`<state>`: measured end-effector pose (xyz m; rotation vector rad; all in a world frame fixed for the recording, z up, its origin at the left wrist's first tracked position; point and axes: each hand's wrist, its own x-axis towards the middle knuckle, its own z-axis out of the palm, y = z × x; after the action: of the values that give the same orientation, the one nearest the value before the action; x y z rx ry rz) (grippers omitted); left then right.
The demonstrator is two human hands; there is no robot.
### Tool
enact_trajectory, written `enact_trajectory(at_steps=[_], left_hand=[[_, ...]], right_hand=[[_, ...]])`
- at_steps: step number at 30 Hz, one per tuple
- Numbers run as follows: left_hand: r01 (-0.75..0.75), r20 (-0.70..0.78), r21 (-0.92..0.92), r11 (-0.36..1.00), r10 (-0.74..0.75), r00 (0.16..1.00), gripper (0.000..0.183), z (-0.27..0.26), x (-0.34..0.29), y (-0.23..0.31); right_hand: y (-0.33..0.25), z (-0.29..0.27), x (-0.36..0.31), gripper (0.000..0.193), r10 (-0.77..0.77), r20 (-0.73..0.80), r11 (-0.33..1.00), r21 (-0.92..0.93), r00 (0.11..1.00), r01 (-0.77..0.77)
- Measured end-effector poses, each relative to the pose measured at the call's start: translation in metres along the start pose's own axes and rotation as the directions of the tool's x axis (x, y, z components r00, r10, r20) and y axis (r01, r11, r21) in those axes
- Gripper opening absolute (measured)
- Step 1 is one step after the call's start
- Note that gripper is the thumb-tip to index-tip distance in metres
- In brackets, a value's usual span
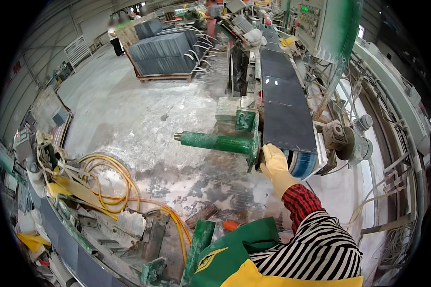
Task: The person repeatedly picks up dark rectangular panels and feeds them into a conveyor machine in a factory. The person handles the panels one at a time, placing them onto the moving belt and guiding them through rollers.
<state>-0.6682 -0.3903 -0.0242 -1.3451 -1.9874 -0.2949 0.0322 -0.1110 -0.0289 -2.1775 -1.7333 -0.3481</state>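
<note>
My right hand (277,165), in a cream rubber glove, reaches to the near left corner of a dark stone slab (287,126). Its fingers stretch forward and touch the corner area; the thumb side is partly hidden. The slab lies flat on a conveyor, whose blue belt (304,164) curves round the end roller just right of the glove. More dark slabs (275,64) lie in line farther along. Left of the hand, a green metal roller arm (215,141) sticks out sideways from the conveyor frame. My left hand is out of the picture.
Dark slabs stand stacked on a wooden pallet (165,76) at the back left. Yellow hoses (129,186) coil on the floor beside a second conveyor (67,239). A motor (361,146) and a green control cabinet (330,28) stand right. Other people (114,38) are far off.
</note>
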Motion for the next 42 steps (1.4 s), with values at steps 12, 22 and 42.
enact_trajectory(at_steps=[12,22,42], left_hand=[[0.001,0.146,-0.160,0.987,0.022,0.989,0.032,0.022,0.042,0.105],[0.112,0.345,-0.180,0.977,-0.044,0.938,0.035,0.022,0.081,0.185],[0.280,0.446,-0.067,0.958,-0.223,0.867,0.040,-0.021,0.077,0.181]], right_hand=[[0.133,0.031,0.120,0.048,0.316,0.125,0.945,-0.132,0.941,-0.300],[0.200,0.074,0.193,0.059,0.403,0.267,0.915,-0.136,0.876,-0.380],[0.207,0.067,0.255,0.043,0.453,0.212,0.890,-0.156,0.866,-0.428]])
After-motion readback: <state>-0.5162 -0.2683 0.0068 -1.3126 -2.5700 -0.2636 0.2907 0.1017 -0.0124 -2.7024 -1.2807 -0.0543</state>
